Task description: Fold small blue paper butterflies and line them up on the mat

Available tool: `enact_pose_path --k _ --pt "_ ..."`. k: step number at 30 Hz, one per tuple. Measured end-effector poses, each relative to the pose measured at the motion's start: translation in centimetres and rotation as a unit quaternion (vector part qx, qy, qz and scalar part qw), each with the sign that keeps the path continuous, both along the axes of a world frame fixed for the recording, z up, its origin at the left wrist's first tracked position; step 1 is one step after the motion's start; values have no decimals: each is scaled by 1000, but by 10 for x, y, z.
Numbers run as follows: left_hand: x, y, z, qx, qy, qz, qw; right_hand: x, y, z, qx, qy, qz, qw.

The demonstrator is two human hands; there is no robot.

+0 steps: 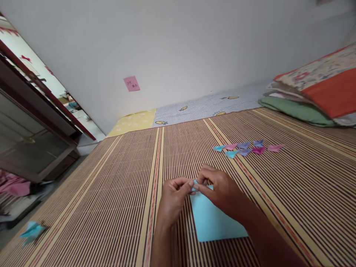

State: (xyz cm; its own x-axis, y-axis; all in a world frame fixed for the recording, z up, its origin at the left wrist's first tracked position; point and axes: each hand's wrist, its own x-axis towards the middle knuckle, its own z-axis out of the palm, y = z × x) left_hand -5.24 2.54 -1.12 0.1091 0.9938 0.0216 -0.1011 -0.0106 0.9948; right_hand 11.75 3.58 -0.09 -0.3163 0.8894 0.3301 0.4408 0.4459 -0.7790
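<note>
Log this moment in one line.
left hand pinches light-blue paper | right hand pinches same paper | light-blue sheet on mat below | folded pieces beyond

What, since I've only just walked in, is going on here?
A person's left hand and right hand pinch a small blue paper piece near the far edge of a flat blue paper sheet on a striped tan mat. Beyond, small folded blue, pink and purple papers lie in two rough rows.

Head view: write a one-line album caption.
Left hand and right hand pinch blue paper over a striped mat, folded paper shapes in rows beyond.
</note>
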Motion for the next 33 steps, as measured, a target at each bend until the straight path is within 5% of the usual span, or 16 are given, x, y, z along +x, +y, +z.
enact_pose_path --k 8,15,20,25,33 --pt "3 1 1 -6 -19 -1 1000 0 3 -1 5 66 36 997" --pt "13 1 1 -18 -88 50 995 -8 3 3 56 125 -3 991" --pt "17 -2 7 4 -114 61 992 -7 4 3 4 192 -4 981" --pt "16 -7 13 58 -96 38 993 1 13 -11 -131 343 0 930" --pt "18 -10 12 127 86 82 985 -2 12 -9 -126 357 1 926"
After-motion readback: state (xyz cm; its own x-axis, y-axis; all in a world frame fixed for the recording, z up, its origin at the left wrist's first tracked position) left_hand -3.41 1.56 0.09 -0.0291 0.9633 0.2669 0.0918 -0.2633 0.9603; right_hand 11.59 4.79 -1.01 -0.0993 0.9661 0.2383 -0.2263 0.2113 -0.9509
